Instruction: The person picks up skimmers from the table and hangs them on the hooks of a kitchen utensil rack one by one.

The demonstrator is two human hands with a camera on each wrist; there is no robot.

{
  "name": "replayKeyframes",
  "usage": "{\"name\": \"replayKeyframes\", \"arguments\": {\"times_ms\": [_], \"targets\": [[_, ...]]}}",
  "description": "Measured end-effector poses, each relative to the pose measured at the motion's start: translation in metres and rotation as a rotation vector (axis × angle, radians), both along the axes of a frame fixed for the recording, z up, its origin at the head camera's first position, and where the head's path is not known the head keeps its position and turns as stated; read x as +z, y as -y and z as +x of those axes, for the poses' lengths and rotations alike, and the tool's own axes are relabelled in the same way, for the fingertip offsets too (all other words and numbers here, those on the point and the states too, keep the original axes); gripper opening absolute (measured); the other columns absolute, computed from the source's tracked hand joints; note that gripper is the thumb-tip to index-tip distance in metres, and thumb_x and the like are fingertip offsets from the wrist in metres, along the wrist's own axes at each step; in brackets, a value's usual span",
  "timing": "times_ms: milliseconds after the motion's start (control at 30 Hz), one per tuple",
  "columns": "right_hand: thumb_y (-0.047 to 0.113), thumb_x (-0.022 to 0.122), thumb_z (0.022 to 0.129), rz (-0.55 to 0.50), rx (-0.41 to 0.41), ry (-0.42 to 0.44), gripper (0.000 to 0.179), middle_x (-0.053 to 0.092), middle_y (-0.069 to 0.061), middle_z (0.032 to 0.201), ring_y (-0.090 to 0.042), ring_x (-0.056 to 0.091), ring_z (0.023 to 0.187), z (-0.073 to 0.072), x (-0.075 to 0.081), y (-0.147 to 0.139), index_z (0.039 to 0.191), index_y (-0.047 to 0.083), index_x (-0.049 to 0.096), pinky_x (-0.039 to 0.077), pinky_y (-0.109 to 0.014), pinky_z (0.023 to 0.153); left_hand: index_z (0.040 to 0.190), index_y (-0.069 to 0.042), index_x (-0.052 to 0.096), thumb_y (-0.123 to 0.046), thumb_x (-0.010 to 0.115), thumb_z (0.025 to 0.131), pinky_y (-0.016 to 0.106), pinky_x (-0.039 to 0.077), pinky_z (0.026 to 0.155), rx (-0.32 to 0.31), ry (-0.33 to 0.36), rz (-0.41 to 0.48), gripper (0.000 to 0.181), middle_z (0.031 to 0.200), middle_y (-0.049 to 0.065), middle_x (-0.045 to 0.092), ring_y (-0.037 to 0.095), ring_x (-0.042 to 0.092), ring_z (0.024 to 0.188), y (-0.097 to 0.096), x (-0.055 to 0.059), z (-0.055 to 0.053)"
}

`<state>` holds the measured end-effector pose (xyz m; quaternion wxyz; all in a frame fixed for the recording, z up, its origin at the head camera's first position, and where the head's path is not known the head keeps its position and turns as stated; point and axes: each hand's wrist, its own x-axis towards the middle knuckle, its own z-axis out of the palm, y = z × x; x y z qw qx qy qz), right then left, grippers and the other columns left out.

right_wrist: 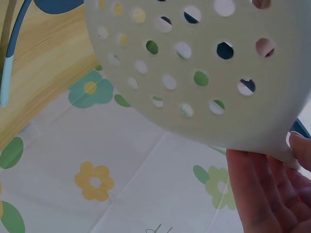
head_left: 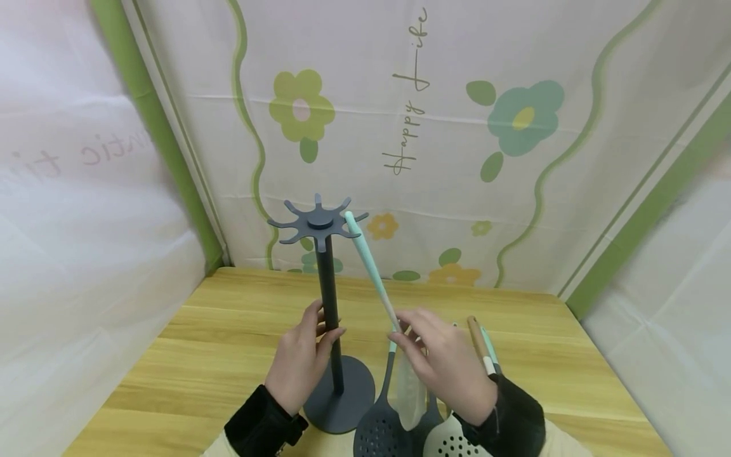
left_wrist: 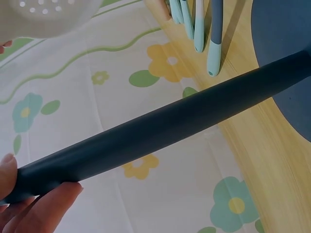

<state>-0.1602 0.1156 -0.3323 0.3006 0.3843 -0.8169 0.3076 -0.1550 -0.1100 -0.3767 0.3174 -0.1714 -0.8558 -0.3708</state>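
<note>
My left hand [head_left: 299, 362] grips the black pole [head_left: 327, 285] of a utensil stand, with thumb and fingers on either side. The stand's round base [head_left: 320, 412] rests on the table, and its ring of curved hooks [head_left: 297, 223] spreads at the top. My right hand [head_left: 442, 362] pinches a pale skimmer [right_wrist: 160, 63] at its neck, where the perforated head begins. Its mint handle [head_left: 365, 254] points up and left, and the tip overlaps the hooks on the right side in the head view. The skimmer's head hangs below the hand.
On the wooden table [head_left: 228, 330], a dark slotted skimmer [head_left: 379, 431] and a pale perforated one [head_left: 451, 439] lie just right of the base. Further right are a wooden-toned handle [head_left: 478, 336] and a mint handle [head_left: 489, 343]. A flowered cloth [head_left: 354, 127] hangs behind the table.
</note>
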Motion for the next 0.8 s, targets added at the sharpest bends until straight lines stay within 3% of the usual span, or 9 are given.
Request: {"name": "replayKeyframes", "arguments": {"times_ms": [267,433,667,800], "targets": [[0.02,0.068,0.093,0.014,0.011,0.141,0.018,0.064,0.005,0.085,-0.004,0.064,0.074,-0.005,-0.001,0.005,0.104,0.007,0.07,0.058,-0.02,0.063,0.133,0.001,0.048,-0.018,0.062,0.095,0.031,0.063,0.069,0.012,-0.04,-0.028,0.045,0.105,0.016,0.073,0.029,0.075,0.09,0.0,-0.002,0.0],[0.03,0.063,0.095,-0.008,0.044,0.278,0.024,0.066,0.006,0.086,-0.005,0.066,0.077,-0.01,-0.004,0.005,0.102,0.009,0.072,0.06,-0.023,0.064,0.133,0.0,0.048,-0.018,0.062,0.096,0.03,0.063,0.068,0.014,-0.043,-0.03,0.044,0.105,0.015,0.073,0.029,0.075,0.089,0.0,-0.001,0.0],[0.035,0.061,0.096,-0.035,0.069,0.38,0.031,0.067,0.005,0.09,-0.009,0.067,0.081,-0.013,-0.006,0.007,0.105,0.008,0.073,0.06,-0.025,0.066,0.13,0.002,0.05,-0.018,0.062,0.095,0.032,0.063,0.067,0.027,-0.049,-0.039,0.042,0.103,0.016,0.074,0.029,0.075,0.088,-0.001,0.0,0.001],[0.037,0.061,0.095,-0.067,0.092,0.482,0.035,0.068,0.002,0.094,-0.014,0.068,0.088,-0.017,-0.007,0.009,0.108,0.007,0.073,0.061,-0.025,0.072,0.128,0.003,0.05,-0.014,0.065,0.093,0.034,0.063,0.066,0.039,-0.058,-0.053,0.042,0.101,0.016,0.074,0.03,0.075,0.086,-0.002,0.001,0.001]]}}
